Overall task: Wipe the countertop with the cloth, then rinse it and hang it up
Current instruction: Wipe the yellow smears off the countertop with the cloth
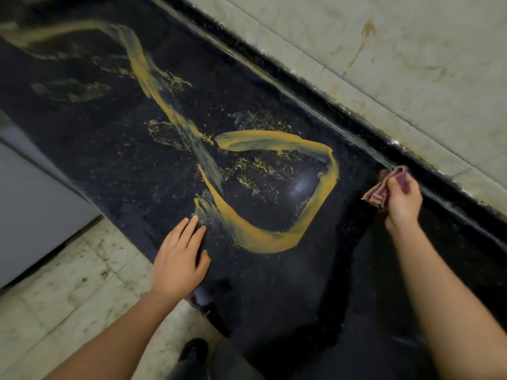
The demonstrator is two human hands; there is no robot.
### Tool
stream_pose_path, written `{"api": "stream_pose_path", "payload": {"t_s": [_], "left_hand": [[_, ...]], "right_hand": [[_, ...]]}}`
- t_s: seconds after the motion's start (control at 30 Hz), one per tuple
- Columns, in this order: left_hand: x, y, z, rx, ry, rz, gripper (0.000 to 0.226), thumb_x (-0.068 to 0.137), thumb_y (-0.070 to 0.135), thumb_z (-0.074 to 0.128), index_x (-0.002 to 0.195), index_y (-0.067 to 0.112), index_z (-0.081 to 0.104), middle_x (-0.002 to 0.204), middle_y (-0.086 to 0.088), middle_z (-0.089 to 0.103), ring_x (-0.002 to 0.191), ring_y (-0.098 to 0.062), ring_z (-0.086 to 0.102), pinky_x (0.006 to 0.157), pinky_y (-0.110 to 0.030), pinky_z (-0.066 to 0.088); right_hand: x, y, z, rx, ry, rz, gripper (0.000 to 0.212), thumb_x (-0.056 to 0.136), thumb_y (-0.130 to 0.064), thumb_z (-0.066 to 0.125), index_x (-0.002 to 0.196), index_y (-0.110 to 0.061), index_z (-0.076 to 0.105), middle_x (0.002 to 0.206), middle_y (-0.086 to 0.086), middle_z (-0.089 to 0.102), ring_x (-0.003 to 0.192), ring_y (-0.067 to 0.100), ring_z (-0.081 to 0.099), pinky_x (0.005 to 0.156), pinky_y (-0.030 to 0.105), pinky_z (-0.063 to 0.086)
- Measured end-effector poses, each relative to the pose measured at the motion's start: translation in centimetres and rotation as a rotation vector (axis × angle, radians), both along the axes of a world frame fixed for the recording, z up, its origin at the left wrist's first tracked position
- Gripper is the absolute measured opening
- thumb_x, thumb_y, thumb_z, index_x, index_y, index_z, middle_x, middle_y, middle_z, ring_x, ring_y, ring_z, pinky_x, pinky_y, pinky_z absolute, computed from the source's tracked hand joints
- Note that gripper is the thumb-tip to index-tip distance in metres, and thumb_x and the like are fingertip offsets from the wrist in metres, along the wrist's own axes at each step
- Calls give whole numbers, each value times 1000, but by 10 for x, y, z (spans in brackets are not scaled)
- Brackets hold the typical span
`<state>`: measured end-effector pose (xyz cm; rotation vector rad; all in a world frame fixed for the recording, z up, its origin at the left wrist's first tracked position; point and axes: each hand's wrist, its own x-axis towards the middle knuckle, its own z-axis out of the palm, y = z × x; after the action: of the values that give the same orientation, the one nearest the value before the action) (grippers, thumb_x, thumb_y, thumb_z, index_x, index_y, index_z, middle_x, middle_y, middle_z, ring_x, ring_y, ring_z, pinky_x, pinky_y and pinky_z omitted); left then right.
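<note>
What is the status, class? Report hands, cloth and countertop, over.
Right hand grips the bunched cloth by the back edge. Left hand flat on the countertop. Yellow smears unwiped across the middle. No obstacle seen.

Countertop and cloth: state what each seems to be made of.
The black speckled countertop looks like polished stone, probably granite: fine flecks and a glossy light reflection. The crumpled maroon cloth in the right hand looks like soft woven fabric: it folds limply; fibre unclear.
</note>
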<state>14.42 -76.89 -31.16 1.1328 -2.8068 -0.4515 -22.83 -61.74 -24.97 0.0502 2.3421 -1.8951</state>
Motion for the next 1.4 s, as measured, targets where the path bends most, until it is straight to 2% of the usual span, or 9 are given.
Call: {"api": "stream_pose_path", "payload": {"t_s": [0.07, 0.17, 0.27, 0.47, 0.9, 1.03, 1.1, 1.2, 1.4], "left_hand": [[0, -1, 1, -18, 10, 5, 53, 81, 33, 37, 114, 2, 64, 126, -16, 58, 118, -32, 49, 100, -35, 27], [-3, -1, 0, -32, 27, 11, 53, 81, 32, 37, 114, 0, 64, 126, -18, 57, 121, -28, 41, 99, -35, 26], [-2, -1, 2, -45, 31, 6, 53, 81, 32, 38, 114, 0, 63, 126, -18, 57, 122, -26, 35, 99, -35, 25], [-3, 0, 1, -49, 15, 22, 53, 82, 32, 37, 116, -1, 61, 128, -19, 55, 122, -26, 34, 101, -35, 24], [-3, 1, 2, -4, -57, 31, 59, 83, 36, 29, 122, 3, 59, 133, -16, 52, 125, -34, 46, 103, -45, 33], [-3, 1, -1, 35, -68, 18, 61, 83, 38, 27, 122, 2, 58, 135, -16, 50, 128, -33, 43, 104, -44, 33], [-3, 1, 1, 42, -57, 4, 60, 82, 36, 28, 119, 1, 60, 131, -17, 53, 124, -34, 47, 101, -46, 38], [-2, -1, 3, 58, -62, -30, 59, 81, 35, 30, 118, 0, 60, 130, -19, 54, 122, -35, 49, 97, -46, 42], [1, 0, 3, 77, 20, -50, 46, 86, 26, 44, 122, -1, 56, 135, -21, 48, 127, -36, 43, 102, -47, 37]], "right_hand": [[-38, -12, -11, 345, 163, 183, 39, 91, -9, 51, 130, -7, 47, 122, 6, 57, 106, 15, 55, 93, 21, 43], [-78, -34, -35, 832, 230, 454, 45, 93, -25, 50, 135, -10, 44, 137, 15, 48, 125, 30, 46, 107, 38, 34], [-84, -54, -47, 1015, 289, 463, 47, 96, -33, 40, 137, -10, 40, 140, 18, 43, 129, 35, 39, 108, 44, 30], [-75, -56, -55, 1046, 383, 544, 47, 98, -28, 34, 141, -9, 32, 152, 12, 23, 142, 27, 16, 114, 47, 9], [62, -15, -55, 994, 424, 713, 41, 100, -24, 32, 140, -17, 37, 154, 3, 21, 143, 19, 14, 115, 39, 4], [136, -1, -55, 900, 438, 810, 52, 94, -40, 25, 132, -14, 48, 150, 5, 31, 141, 21, 21, 114, 39, 6], [177, 8, -54, 862, 484, 873, 59, 86, -42, 23, 122, -13, 59, 141, 8, 45, 134, 26, 36, 109, 42, 16], [233, 27, -56, 877, 651, 921, 39, 81, -30, 39, 102, -19, 70, 119, 6, 65, 116, 23, 56, 102, 36, 33], [321, 52, -61, 776, 784, 1004, 31, 77, -26, 43, 108, -29, 50, 118, -5, 65, 117, 11, 43, 107, 29, 15]]}}
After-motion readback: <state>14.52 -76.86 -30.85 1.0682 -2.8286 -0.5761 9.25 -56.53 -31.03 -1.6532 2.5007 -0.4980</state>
